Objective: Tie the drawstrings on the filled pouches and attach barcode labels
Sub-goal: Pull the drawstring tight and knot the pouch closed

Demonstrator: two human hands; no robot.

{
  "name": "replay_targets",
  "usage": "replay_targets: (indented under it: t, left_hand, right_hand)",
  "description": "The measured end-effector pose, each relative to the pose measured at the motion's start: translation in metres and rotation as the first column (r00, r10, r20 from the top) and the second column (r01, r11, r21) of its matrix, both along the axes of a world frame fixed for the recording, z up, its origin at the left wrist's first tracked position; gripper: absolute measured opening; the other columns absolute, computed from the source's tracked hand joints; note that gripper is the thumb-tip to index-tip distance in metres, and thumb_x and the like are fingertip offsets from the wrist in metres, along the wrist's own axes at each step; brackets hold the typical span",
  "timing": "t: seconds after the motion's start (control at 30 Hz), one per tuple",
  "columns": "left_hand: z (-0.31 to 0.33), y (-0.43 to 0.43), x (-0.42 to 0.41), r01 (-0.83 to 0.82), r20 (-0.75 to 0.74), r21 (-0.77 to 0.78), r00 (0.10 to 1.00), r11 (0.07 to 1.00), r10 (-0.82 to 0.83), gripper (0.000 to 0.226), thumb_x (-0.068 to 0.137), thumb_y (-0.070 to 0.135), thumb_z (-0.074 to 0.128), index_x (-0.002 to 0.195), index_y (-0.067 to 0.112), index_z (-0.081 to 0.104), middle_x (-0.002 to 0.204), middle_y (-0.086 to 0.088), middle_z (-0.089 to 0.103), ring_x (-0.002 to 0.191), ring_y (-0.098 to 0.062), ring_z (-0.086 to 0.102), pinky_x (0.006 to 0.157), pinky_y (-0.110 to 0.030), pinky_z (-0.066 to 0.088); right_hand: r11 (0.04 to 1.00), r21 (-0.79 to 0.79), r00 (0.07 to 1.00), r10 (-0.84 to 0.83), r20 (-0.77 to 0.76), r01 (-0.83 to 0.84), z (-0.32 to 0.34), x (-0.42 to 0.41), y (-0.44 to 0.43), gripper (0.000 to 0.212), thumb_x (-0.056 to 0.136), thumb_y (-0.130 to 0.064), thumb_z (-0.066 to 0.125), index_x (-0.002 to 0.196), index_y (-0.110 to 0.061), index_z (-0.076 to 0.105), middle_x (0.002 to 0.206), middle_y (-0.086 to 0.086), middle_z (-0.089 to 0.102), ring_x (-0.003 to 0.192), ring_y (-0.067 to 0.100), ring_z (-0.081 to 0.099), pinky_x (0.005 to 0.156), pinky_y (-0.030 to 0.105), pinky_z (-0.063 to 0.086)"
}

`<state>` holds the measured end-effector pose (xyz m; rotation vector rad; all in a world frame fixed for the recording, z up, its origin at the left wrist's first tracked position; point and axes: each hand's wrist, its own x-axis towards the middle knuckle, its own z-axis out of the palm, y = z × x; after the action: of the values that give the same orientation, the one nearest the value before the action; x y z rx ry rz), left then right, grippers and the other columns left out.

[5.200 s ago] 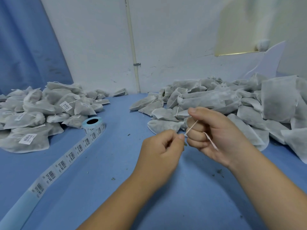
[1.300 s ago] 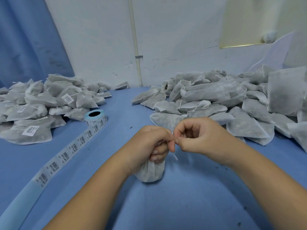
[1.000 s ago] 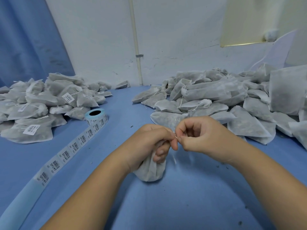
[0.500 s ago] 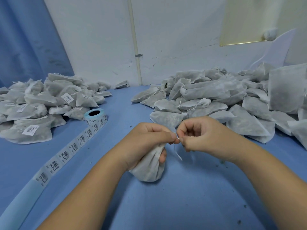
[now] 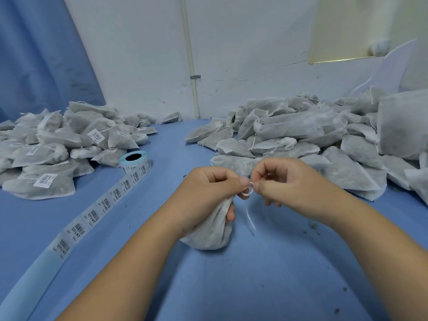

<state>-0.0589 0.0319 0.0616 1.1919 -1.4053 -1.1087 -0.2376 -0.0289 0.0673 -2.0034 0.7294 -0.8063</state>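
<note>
The left hand (image 5: pixel 208 193) grips the gathered neck of a filled pouch (image 5: pixel 209 230), and the body of the pouch rests on the blue table (image 5: pixel 266 286) just under the fist. The thumb and forefinger of this hand also pinch the white drawstring (image 5: pixel 247 193). The right hand (image 5: pixel 287 184) is closed narrow, its fingertips pinching the same string, so both hands meet at one small point. Half a second ago the string was only a short straight piece between the two thumbs; now a small loop shows between them, and a loose end hangs down to the table (it looks blurred). The pouch stands at the same place as before, and the left hand keeps its hold on the neck. Five seconds ago the hands held only string in the air and no pouch was visible under them.

The roll of barcode labels (image 5: pixel 135 159) lies to the left, with its strip (image 5: pixel 92 216) running toward the near edge, unchanged. The labelled pouches (image 5: pixel 58 144) stay piled at the far left, and the unlabelled pile (image 5: pixel 312 140) lies behind the hands at the right.
</note>
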Motion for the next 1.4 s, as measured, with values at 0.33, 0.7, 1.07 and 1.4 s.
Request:
replay_targets:
  t: [0.33,0.7,1.07,1.4]
  left_hand:
    - [-0.006,-0.005,-0.003,-0.090,0.031,-0.107,0.995,0.990,0.094,0.019,0.082,0.033,0.066,0.065,0.024,0.069,0.063,0.002,0.059,0.042,-0.017,0.052,0.052,-0.026,0.046]
    - [-0.008,-0.007,-0.004,-0.123,0.095,-0.142,0.986,0.982,0.137,0.029,0.094,0.025,0.065,0.066,0.023,0.066,0.058,0.005,0.058,0.042,-0.016,0.054,0.052,-0.022,0.046]
    - [-0.009,-0.007,-0.005,-0.149,0.099,-0.102,0.982,0.983,0.159,0.029,0.095,0.026,0.063,0.067,0.018,0.064,0.057,0.006,0.057,0.043,-0.016,0.055,0.054,-0.026,0.047]
    - [-0.011,-0.007,-0.008,-0.166,0.148,-0.104,0.972,0.981,0.180,0.035,0.096,0.028,0.062,0.061,0.023,0.061,0.056,0.008,0.057,0.044,-0.016,0.057,0.054,-0.024,0.048]
  right_hand:
    - [0.992,0.000,0.985,-0.128,0.116,0.129,0.000,0.007,0.003,0.014,0.082,-0.012,0.066,0.090,-0.023,0.063,0.070,-0.005,0.068,0.055,0.013,0.064,0.047,0.022,0.043]
    - [0.985,0.021,0.979,-0.172,0.109,0.170,-0.001,0.013,0.006,0.019,0.081,0.002,0.062,0.084,-0.017,0.066,0.062,-0.007,0.066,0.054,0.009,0.060,0.049,0.024,0.046]
    - [0.955,-0.103,0.960,-0.272,0.069,0.278,0.001,0.011,0.008,0.015,0.080,-0.009,0.072,0.075,-0.022,0.068,0.066,-0.003,0.067,0.064,0.020,0.066,0.060,0.033,0.052]
    - [0.940,-0.184,0.948,-0.307,-0.081,0.289,-0.001,0.011,0.010,0.015,0.085,-0.015,0.068,0.078,-0.026,0.074,0.061,-0.011,0.065,0.057,0.003,0.057,0.061,0.031,0.052]
